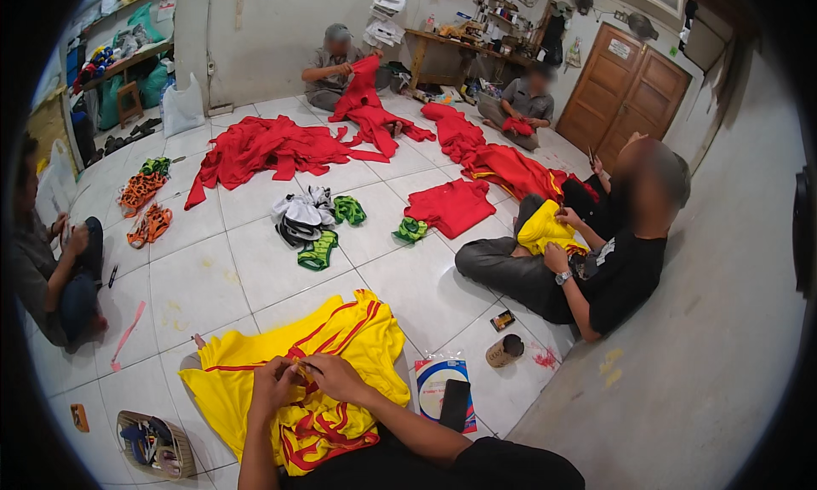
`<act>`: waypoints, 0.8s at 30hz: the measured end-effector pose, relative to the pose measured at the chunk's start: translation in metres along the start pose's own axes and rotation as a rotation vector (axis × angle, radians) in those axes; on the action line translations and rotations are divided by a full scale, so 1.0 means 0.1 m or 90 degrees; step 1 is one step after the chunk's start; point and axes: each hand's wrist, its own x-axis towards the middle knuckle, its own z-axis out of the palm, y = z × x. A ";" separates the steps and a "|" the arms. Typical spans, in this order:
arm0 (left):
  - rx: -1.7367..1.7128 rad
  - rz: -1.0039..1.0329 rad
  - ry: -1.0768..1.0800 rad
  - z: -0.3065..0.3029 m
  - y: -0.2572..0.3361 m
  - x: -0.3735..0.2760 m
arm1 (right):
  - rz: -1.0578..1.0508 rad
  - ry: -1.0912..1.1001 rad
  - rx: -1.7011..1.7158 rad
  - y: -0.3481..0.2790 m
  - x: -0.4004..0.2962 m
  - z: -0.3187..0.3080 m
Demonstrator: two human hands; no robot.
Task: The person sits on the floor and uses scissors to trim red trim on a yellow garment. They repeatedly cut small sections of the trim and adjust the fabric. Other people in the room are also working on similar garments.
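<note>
A yellow fabric garment with red piping (367, 343) lies spread over my lap, its lower part bunched into folds. Near its middle, my left hand (276, 383) pinches a bit of the yellow cloth between bent fingers. Close beside it, my right hand (332, 376) has its fingers closed around something small and dark at the same spot; what it is cannot be made out. The fingertips of the two hands nearly meet. Both forearms rest over the garment.
A wicker basket of small tools (185, 455) stands lower left. To my right are a black phone (455, 404) on a printed packet and a brown cylindrical container (501, 355). Red cloth (274, 145) and small green garments (317, 251) lie ahead. Several people sit around, one close at right with yellow cloth (549, 225).
</note>
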 end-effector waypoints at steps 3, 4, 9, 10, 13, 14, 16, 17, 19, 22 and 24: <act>-0.017 -0.002 0.013 0.08 -0.19 -0.06 | 0.028 -0.056 -0.028 0.23 0.02 0.14; 0.009 0.005 0.022 0.09 -0.27 -0.09 | 0.020 -0.053 -0.029 0.24 0.02 0.18; -0.013 -0.023 0.004 0.10 -0.56 -0.05 | -0.013 -0.001 -0.034 0.34 -0.01 0.33; 0.012 -0.009 0.007 0.09 -0.57 -0.05 | -0.014 0.005 -0.026 0.35 -0.01 0.34; 0.057 0.010 0.014 0.08 -0.52 -0.08 | -0.018 0.018 -0.016 0.33 -0.01 0.35; 0.053 0.004 0.016 0.09 -0.50 -0.08 | -0.024 0.019 -0.022 0.32 0.00 0.34; 0.063 0.009 0.014 0.09 -0.43 -0.10 | -0.029 0.021 -0.028 0.34 -0.01 0.35; 0.077 0.022 0.012 0.10 -0.40 -0.09 | -0.031 0.022 -0.030 0.36 -0.01 0.34; 0.106 0.037 0.003 0.09 -0.43 -0.10 | -0.021 0.020 -0.031 0.35 -0.01 0.36; 0.091 0.067 -0.004 0.10 -0.52 -0.06 | 0.030 0.015 0.011 0.37 -0.01 0.35; 0.010 0.113 0.019 0.17 -0.47 -0.05 | 0.077 0.012 0.101 0.39 -0.01 0.34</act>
